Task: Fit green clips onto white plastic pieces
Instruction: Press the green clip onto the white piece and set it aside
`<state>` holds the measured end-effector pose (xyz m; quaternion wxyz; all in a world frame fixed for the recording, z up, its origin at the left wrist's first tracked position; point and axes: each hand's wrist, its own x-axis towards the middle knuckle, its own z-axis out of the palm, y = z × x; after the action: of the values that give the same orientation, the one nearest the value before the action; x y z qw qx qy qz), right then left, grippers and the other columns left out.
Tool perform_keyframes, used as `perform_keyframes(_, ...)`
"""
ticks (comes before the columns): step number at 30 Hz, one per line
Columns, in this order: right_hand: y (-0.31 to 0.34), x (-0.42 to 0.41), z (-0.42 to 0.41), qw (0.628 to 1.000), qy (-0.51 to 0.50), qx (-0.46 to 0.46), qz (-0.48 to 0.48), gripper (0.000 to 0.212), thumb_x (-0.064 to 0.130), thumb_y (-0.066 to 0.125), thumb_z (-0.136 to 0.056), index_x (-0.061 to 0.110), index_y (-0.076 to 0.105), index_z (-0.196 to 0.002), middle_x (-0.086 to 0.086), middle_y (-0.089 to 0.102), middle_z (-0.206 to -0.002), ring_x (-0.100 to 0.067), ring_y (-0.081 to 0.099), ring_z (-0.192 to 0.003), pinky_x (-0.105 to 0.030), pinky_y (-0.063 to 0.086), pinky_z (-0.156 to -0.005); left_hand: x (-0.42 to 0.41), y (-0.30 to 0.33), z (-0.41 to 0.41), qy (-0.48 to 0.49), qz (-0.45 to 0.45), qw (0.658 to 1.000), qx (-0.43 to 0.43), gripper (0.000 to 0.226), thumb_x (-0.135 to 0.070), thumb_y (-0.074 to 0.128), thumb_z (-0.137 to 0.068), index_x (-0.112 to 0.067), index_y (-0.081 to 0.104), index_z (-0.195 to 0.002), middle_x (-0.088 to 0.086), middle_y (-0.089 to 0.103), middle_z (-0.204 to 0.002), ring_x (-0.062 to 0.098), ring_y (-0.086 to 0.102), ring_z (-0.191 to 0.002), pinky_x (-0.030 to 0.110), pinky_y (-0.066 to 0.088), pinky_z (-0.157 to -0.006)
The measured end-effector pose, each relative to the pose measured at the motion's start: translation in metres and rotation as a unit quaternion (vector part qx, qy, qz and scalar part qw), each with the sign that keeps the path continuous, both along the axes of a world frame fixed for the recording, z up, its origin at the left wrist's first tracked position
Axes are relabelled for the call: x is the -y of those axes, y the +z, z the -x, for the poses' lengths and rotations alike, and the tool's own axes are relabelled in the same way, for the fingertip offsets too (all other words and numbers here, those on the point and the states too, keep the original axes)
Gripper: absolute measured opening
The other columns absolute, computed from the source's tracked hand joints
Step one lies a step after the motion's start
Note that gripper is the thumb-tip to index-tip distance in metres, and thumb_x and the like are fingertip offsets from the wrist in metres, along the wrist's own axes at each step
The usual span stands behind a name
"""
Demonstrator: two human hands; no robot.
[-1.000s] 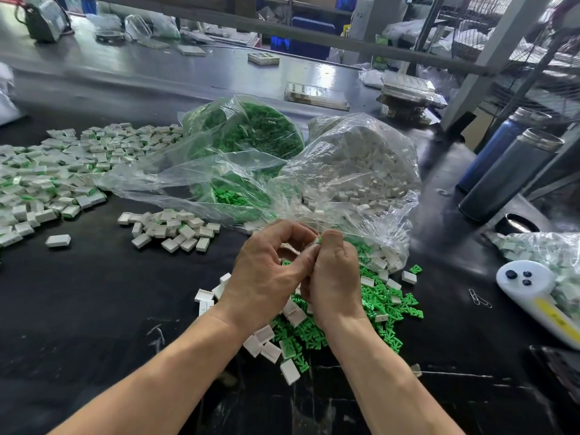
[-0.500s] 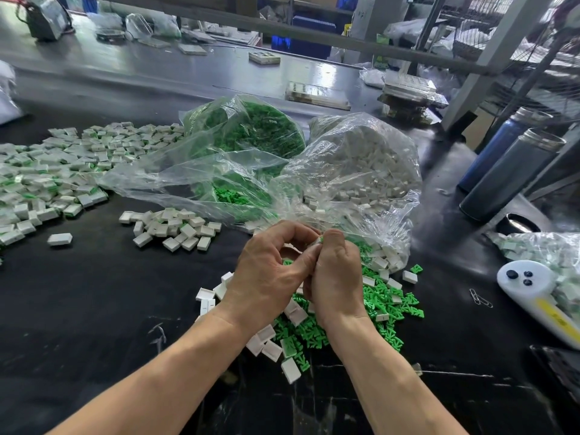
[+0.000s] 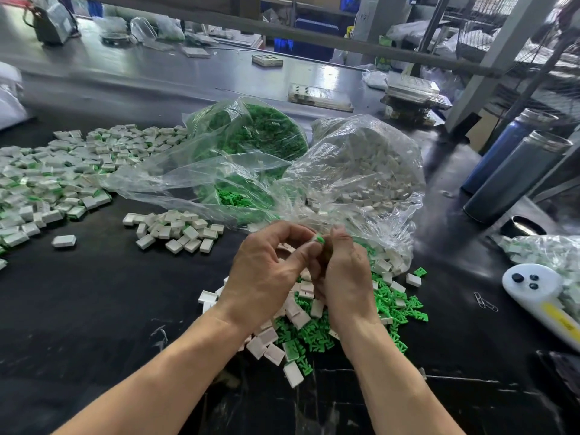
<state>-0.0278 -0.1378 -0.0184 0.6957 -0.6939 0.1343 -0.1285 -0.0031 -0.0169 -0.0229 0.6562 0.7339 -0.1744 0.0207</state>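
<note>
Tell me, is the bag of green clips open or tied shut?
Open. The bag of green clips lies with its mouth spread wide, clips spilling toward the table.

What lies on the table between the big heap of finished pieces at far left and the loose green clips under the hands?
In the head view, a small cluster of white pieces and one stray white piece lie between the finished heap and the green clips; otherwise dark table.

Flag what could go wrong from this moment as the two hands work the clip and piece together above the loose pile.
1. The left hand and right hand pinch a green clip with only its tip showing; a slip could drop it into the loose green clips below.
2. The white piece is mostly hidden by fingers, so a badly seated clip may go unnoticed.
3. The forearms hang over scattered white pieces and could knock them about.
</note>
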Motion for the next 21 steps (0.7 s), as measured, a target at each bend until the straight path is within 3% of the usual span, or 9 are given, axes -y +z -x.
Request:
perform_keyframes(2, 0.000, 0.004, -0.001, 0.999, -0.011, 0.026, 0.040, 0.059, 0.039, 0.038, -0.113, 0.021, 0.068, -0.065, 0.002, 0.057, -0.056, -0.010, 0.044, -0.045, -0.025, 0.033, -0.044, -0.003, 0.000, -0.003, 0.019, -0.008, 1.000, 0.003, 0.004, -0.027, 0.078, -0.090, -0.026, 0.075, -0.094, -0.010, 0.076, -0.095, 0.016, 0.073, -0.083, 0.045, 0.062, -0.081)
perform_keyframes(6, 0.003, 0.012, 0.002, 0.995, 0.023, 0.088, 0.030, 0.019, 0.028, 0.063, -0.104, 0.016, 0.074, -0.096, 0.006, 0.064, -0.068, -0.006, 0.049, -0.049, -0.016, 0.038, -0.044, -0.009, -0.001, -0.008, 0.033, -0.014, 0.999, 0.003, 0.005, -0.028, 0.078, -0.091, -0.029, 0.074, -0.093, -0.011, 0.076, -0.089, 0.009, 0.073, -0.084, 0.026, 0.060, -0.077)
perform_keyframes(9, 0.003, 0.013, 0.003, 0.993, 0.057, 0.093, 0.054, 0.005, 0.022, 0.072, -0.098, 0.021, 0.077, -0.100, 0.009, 0.067, -0.068, -0.004, 0.056, -0.055, -0.014, 0.043, -0.050, -0.012, -0.002, -0.010, 0.029, -0.009, 1.000, -0.004, 0.005, -0.025, 0.078, -0.091, -0.027, 0.074, -0.093, -0.011, 0.077, -0.087, 0.006, 0.073, -0.083, 0.017, 0.057, -0.074)
perform_keyframes(15, 0.001, 0.016, 0.000, 0.987, 0.041, 0.092, 0.123, 0.014, 0.014, 0.071, -0.097, 0.026, 0.074, -0.091, 0.017, 0.069, -0.071, 0.000, 0.063, -0.068, -0.014, 0.049, -0.064, -0.012, -0.002, -0.012, 0.013, -0.043, 0.999, -0.021, 0.006, -0.023, 0.078, -0.090, -0.022, 0.076, -0.096, -0.007, 0.077, -0.085, 0.011, 0.074, -0.083, 0.031, 0.061, -0.079)
perform_keyframes(21, -0.005, 0.013, -0.002, 0.988, 0.023, 0.068, 0.138, 0.013, 0.015, 0.069, -0.099, 0.025, 0.072, -0.091, 0.020, 0.067, -0.069, 0.003, 0.060, -0.065, -0.013, 0.046, -0.060, -0.013, -0.003, -0.013, 0.010, -0.058, 0.998, -0.011, 0.008, -0.019, 0.078, -0.092, -0.027, 0.076, -0.093, -0.014, 0.076, -0.084, 0.002, 0.073, -0.081, 0.021, 0.059, -0.075)
